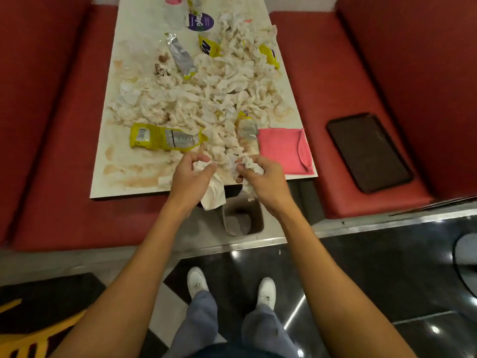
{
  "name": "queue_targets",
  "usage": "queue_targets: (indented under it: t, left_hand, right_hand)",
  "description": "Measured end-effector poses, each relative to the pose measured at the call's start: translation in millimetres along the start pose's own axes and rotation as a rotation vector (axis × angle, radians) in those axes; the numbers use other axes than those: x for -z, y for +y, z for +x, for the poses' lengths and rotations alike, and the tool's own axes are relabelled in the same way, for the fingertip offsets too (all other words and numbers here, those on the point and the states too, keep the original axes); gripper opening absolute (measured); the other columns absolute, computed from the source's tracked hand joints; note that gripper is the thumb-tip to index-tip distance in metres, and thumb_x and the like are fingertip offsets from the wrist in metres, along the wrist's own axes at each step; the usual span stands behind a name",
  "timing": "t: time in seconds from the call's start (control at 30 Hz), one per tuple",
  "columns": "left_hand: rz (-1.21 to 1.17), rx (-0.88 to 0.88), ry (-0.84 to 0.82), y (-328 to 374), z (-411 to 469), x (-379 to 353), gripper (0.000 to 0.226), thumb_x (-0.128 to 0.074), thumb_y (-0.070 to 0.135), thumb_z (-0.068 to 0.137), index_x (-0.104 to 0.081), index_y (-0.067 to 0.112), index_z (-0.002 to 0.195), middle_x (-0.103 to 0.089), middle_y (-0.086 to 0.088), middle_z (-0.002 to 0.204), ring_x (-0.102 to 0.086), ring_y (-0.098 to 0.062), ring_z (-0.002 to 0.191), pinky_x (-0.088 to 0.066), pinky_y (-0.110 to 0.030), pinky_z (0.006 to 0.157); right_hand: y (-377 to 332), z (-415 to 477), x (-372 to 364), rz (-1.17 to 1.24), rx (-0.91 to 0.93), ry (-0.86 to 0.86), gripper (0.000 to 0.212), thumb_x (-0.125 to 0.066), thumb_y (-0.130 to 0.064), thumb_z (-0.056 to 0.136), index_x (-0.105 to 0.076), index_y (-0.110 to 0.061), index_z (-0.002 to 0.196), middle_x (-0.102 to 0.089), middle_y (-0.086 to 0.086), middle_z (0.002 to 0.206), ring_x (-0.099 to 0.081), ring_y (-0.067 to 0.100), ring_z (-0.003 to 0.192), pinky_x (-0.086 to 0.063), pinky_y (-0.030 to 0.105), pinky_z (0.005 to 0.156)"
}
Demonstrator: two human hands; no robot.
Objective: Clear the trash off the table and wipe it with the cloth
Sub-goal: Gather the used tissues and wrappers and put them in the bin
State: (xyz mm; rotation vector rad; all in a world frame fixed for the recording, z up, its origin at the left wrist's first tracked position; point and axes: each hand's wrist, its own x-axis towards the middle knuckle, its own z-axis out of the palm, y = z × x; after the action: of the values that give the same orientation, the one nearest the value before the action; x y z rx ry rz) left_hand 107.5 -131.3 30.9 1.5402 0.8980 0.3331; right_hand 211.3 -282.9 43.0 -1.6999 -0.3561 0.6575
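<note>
Red benches (51,125) flank the table (116,187) on both long sides, so only its near short edge is open. A heap of crumpled napkins (201,99) covers most of the top. Bare, stained surface shows along the near left edge. A dark tray (369,151) lies on the bench to the right. The pink cloth (281,148) lies flat on the near right corner, touching the heap. A yellow wrapper (162,137) lies near the left edge. A bin (258,218) stands on the floor below the near edge. The left hand (189,174) pinches a hanging napkin (213,195) over that edge; the right hand (263,179) grips a crumpled wad (251,165) beside it.
</note>
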Motion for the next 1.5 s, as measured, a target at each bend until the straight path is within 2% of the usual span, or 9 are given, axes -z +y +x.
queue_targets:
  t: [0.23,0.4,0.53,0.63,0.77,0.87,1.0,1.17,1.5]
  left_hand:
    - [0.038,-0.021,0.015,-45,-56,-74,0.012,-0.076,0.022,0.095,-0.068,0.03,0.1,-0.071,0.01,0.102,-0.068,-0.009,0.096,-0.052,-0.025,0.083]
    - [0.092,0.038,0.033,-85,-86,-118,0.014,-0.074,0.022,0.096,-0.069,0.023,0.11,-0.07,0.01,0.104,-0.066,0.0,0.092,-0.049,-0.015,0.076]
    - [0.153,0.123,0.03,-119,-91,-142,0.019,-0.07,0.026,0.1,-0.067,0.022,0.118,-0.067,0.007,0.112,-0.062,-0.006,0.099,-0.047,-0.017,0.074]
    - [0.218,0.176,0.002,-149,-80,-155,0.014,-0.063,0.026,0.104,-0.065,0.024,0.118,-0.062,0.007,0.117,-0.057,-0.009,0.103,-0.043,-0.017,0.075]
    - [0.295,0.263,-0.02,-199,-40,-172,0.022,-0.059,0.02,0.106,-0.063,0.024,0.127,-0.054,0.004,0.128,-0.05,-0.013,0.114,-0.04,-0.028,0.093]
    - [0.31,0.324,-0.03,-239,1,-183,0.032,-0.056,0.012,0.105,-0.06,0.023,0.135,-0.054,-0.002,0.133,-0.055,-0.018,0.115,-0.043,-0.029,0.091]
    - [0.375,0.304,-0.061,-294,53,-192,0.037,-0.058,0.014,0.104,-0.056,0.026,0.139,-0.055,-0.004,0.138,-0.057,-0.023,0.123,-0.045,-0.025,0.087]
    - [0.405,0.261,-0.043,-358,108,-200,0.036,-0.066,0.01,0.099,-0.062,0.018,0.134,-0.062,-0.01,0.135,-0.06,-0.029,0.124,-0.053,-0.036,0.098]
    - [0.437,0.251,-0.154,-440,152,-209,0.04,-0.068,0.005,0.098,-0.061,0.02,0.135,-0.062,-0.008,0.135,-0.061,-0.024,0.122,-0.05,-0.029,0.092]
  right_hand:
    - [61,-39,66,0.02,-0.126,-0.017,0.013,-0.071,-0.001,0.097,-0.075,0.0,0.109,-0.076,0.008,0.094,-0.073,0.008,0.076,-0.056,0.02,0.064]
    - [119,-50,95,-0.1,-0.132,-0.047,0.009,-0.077,-0.01,0.094,-0.078,-0.011,0.103,-0.077,0.0,0.091,-0.072,0.006,0.081,-0.056,0.02,0.073]
    - [161,-49,107,-0.161,-0.18,-0.074,0.01,-0.074,-0.012,0.097,-0.076,-0.011,0.107,-0.073,-0.01,0.092,-0.067,-0.009,0.077,-0.049,0.008,0.066]
    - [198,-38,108,-0.207,-0.229,-0.06,0.015,-0.075,-0.017,0.097,-0.076,-0.014,0.112,-0.076,-0.003,0.099,-0.071,0.003,0.087,-0.052,0.011,0.068]
    - [257,-12,103,-0.308,-0.25,0.001,0.023,-0.075,-0.021,0.097,-0.075,-0.01,0.118,-0.076,0.005,0.108,-0.071,0.015,0.095,-0.053,0.013,0.076]
    - [302,17,93,-0.382,-0.264,0.01,0.026,-0.075,-0.024,0.097,-0.074,-0.008,0.118,-0.075,0.005,0.11,-0.071,0.02,0.097,-0.056,0.021,0.082]
    - [360,59,79,-0.407,-0.318,0.005,0.029,-0.074,-0.02,0.099,-0.069,-0.007,0.124,-0.068,0.0,0.111,-0.065,0.017,0.1,-0.047,0.002,0.068]
    - [425,113,49,-0.5,-0.308,-0.014,0.026,-0.068,-0.028,0.102,-0.072,-0.011,0.122,-0.068,0.003,0.119,-0.067,0.022,0.105,-0.056,0.027,0.093]
    - [500,156,14,-0.756,-0.262,-0.178,0.026,-0.059,-0.02,0.106,-0.068,-0.01,0.129,-0.065,0.012,0.132,-0.064,0.03,0.117,-0.048,0.025,0.099]
